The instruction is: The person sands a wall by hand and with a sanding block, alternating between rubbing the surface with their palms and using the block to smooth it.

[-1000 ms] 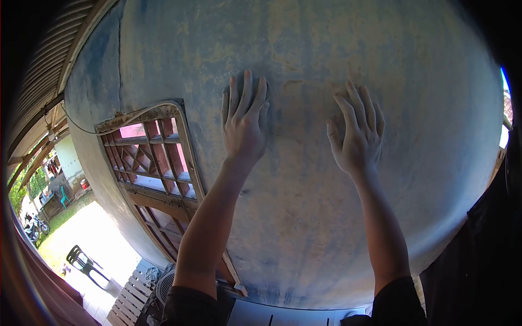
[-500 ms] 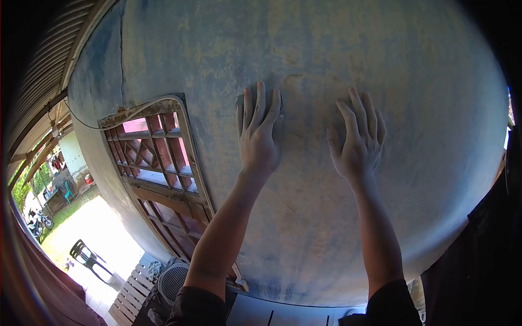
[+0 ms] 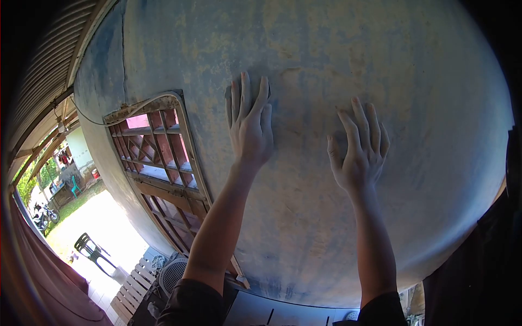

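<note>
My left hand is raised against a worn, blue-grey wall. Its fingers lie over a dark grey piece that looks like sandpaper, pressed to the wall; only its edges show beside the fingers. To the right, my right hand rests on the same wall with fingers spread and thumb out, and nothing shows in it. Pale dust coats both hands and wrists.
Left of my arm is a wooden-framed window with a cable over its top corner. Lower left stand a slatted wooden bench, a round-grilled fan or speaker and a dark plastic chair. A dark cloth hangs at right.
My left hand has slid up and to the left along the wall with the dark grey piece. My right hand has shifted slightly down. The view has moved a little.
</note>
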`<state>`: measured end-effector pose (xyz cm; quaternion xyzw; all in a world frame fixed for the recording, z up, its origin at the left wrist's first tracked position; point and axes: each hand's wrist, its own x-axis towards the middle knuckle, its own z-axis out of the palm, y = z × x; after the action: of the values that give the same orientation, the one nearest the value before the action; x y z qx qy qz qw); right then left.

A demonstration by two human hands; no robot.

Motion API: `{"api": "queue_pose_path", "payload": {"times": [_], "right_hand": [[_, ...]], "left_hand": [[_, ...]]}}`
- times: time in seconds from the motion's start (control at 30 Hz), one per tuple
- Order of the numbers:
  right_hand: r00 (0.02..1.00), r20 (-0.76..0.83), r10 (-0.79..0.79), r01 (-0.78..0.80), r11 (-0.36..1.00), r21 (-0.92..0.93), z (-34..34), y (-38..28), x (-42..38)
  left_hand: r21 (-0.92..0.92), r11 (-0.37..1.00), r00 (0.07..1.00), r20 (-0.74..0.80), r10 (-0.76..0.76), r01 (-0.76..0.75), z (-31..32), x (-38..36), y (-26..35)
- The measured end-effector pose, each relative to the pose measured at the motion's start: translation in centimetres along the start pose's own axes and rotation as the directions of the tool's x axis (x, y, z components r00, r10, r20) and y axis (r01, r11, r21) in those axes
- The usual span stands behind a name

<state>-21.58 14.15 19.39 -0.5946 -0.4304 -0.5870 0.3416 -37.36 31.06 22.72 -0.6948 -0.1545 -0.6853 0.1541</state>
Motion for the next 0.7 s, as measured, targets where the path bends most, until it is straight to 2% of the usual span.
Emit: {"api": "queue_pose_path", "payload": {"times": [0.07,0.13,0.2,0.27,0.33,0.4,0.5,0.57,0.63,0.67,0.7], "right_hand": [[1.0,-0.008,-0.005,0.005,1.0,0.005,0.0,0.0,0.1],[1.0,-0.009,-0.014,0.014,1.0,0.014,0.0,0.0,0.0],[1.0,-0.012,-0.015,0.016,1.0,0.005,-0.1,0.0,0.1],[0.999,-0.027,-0.038,0.038,0.999,0.008,0.0,0.2,0.1],[0.999,-0.018,-0.049,0.049,0.999,0.005,-0.2,0.3,-0.6],[0.999,0.032,-0.01,0.011,1.0,-0.012,-0.4,0.2,-1.4],[0.999,0.051,0.005,-0.002,0.999,-0.046,-0.4,0.1,-2.6],[0.999,0.042,0.012,-0.01,0.999,-0.045,-0.1,0.1,-2.9],[0.999,0.036,0.015,-0.014,0.999,-0.039,-0.2,0.0,-3.2],[0.998,0.06,0.027,-0.024,0.998,-0.054,-0.3,-0.1,-3.3],[0.996,0.088,0.036,-0.03,0.997,-0.07,-0.5,-0.1,-3.4]], "left_hand": [[0.032,0.998,0.998,0.044,-0.053,0.051,0.1,-4.9,1.1],[0.013,0.996,0.984,0.155,-0.093,0.092,0.5,-12.6,2.6],[0.031,0.995,0.98,0.168,-0.102,0.098,0.3,-15.2,3.7],[0.049,0.996,0.981,0.171,-0.088,0.08,0.9,-14.2,3.0],[0.051,0.997,0.988,0.143,-0.059,0.053,0.2,-8.3,2.6],[0.029,0.996,0.996,-0.009,-0.087,0.087,0.3,-3.2,1.9],[-0.018,0.994,0.994,-0.011,-0.108,0.108,0.2,-2.7,1.4],[0.001,0.995,0.994,0.033,-0.102,0.102,0.5,-7.5,2.1],[0.024,0.993,0.982,0.147,-0.116,0.114,0.9,-16.0,3.6],[-0.002,0.997,0.984,0.162,-0.072,0.073,1.6,-20.7,3.6],[-0.028,0.999,0.984,0.176,-0.032,0.038,1.0,-22.0,4.5]]}}
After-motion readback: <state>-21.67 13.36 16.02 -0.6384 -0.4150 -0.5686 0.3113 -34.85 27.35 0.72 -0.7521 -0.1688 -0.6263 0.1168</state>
